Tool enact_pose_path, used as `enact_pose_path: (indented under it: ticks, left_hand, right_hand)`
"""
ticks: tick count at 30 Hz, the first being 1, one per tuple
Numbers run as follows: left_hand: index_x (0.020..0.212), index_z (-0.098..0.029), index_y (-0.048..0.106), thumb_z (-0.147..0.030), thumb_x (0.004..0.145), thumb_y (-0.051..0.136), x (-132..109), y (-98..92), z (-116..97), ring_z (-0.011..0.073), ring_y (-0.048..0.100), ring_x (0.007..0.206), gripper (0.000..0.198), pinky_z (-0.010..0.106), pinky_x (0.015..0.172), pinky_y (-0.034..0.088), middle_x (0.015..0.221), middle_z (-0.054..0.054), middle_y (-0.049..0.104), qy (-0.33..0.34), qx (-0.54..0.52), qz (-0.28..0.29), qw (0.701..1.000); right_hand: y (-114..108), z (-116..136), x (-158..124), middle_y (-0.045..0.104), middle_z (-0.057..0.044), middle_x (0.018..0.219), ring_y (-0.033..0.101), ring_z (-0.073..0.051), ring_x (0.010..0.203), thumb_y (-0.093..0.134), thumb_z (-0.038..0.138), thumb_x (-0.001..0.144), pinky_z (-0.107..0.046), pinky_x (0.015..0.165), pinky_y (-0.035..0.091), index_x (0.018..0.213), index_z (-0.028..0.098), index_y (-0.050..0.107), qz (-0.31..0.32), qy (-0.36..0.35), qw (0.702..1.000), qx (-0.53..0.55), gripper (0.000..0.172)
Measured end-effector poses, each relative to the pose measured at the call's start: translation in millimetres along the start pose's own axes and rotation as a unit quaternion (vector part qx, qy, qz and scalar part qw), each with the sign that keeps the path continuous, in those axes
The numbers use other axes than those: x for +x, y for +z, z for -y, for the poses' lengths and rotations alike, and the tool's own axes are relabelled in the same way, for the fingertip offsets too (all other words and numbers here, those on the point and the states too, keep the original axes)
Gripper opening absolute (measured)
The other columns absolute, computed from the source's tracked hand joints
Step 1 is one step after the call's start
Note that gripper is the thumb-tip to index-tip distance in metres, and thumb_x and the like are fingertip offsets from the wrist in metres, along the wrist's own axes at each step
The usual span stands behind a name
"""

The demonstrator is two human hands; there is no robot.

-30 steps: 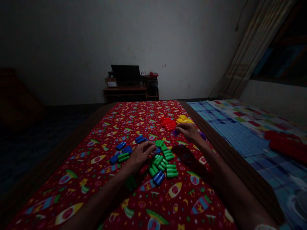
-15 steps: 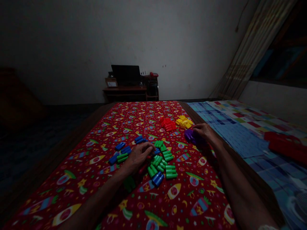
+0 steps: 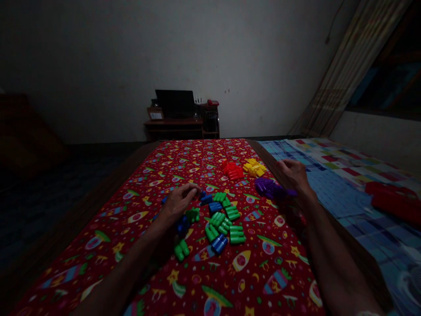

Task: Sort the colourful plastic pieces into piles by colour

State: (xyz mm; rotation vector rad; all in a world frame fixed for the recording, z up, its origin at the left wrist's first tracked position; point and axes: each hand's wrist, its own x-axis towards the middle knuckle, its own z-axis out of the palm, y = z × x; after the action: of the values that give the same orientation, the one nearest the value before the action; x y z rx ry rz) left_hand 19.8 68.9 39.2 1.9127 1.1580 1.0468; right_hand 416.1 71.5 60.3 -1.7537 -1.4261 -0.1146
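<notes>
Our left hand (image 3: pixel 177 202) is curled, can't tell if it grips anything; blue blocks (image 3: pixel 215 207) sit at its 3 o'clock, green blocks (image 3: pixel 217 218) at 4. Our right hand (image 3: pixel 294 173) has bent fingers, can't tell if fully closed, with purple blocks (image 3: pixel 270 188) at its 8 o'clock on the counter (image 3: pixel 253 287). We'd best pinch blocks singly, clear of neighbours.

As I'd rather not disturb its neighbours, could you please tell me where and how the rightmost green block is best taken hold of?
I'd pinch the rightmost green block across its near and far sides, coming from the right: its ridges run roughly left to right, cloth lies to its right, and a blue block sits close on its left.
</notes>
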Motion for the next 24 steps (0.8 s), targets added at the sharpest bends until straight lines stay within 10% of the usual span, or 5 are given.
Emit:
enact_pose_path:
  ticks: [6, 15, 24]
  left_hand:
    - [0.081, -0.018, 0.066, -0.049, 0.077, 0.053, 2, -4.6, 7, 0.0196, 0.067, 0.072, 0.033, 0.031, 0.072, 0.053, 0.078, 0.005, 0.072, 0.000, -0.003, -0.011, 1.000]
    - [0.078, -0.019, 0.067, -0.059, 0.074, 0.057, 4, 0.6, 10, 0.0201, 0.066, 0.072, 0.042, 0.031, 0.070, 0.054, 0.075, 0.005, 0.072, -0.012, -0.012, 0.002, 1.000]
    - [0.077, -0.019, 0.066, -0.058, 0.075, 0.054, 3, 5.9, 11, 0.0198, 0.065, 0.070, 0.041, 0.031, 0.069, 0.053, 0.076, 0.005, 0.071, -0.014, -0.004, 0.022, 1.000]
  right_hand:
    - [-25, -61, 3, 0.075, -0.011, 0.080, 0.068, -0.024, 0.078, 0.047, 0.033, 0.079, -0.032, 0.073, 0.050, 0.085, 0.011, 0.076, 0.005, 0.072, 0.997, -0.013, 0.036]
    - [-33, -92, -38, 0.074, -0.008, 0.104, 0.068, -0.024, 0.094, 0.062, 0.018, 0.066, -0.030, 0.083, 0.051, 0.102, 0.018, 0.074, 0.312, -0.017, 0.946, -0.090, 0.038]
    - [-4, -80, -12, 0.074, -0.010, 0.094, 0.068, -0.024, 0.086, 0.050, 0.034, 0.081, -0.028, 0.074, 0.049, 0.099, 0.012, 0.074, 0.192, -0.039, 0.979, -0.054, 0.037]
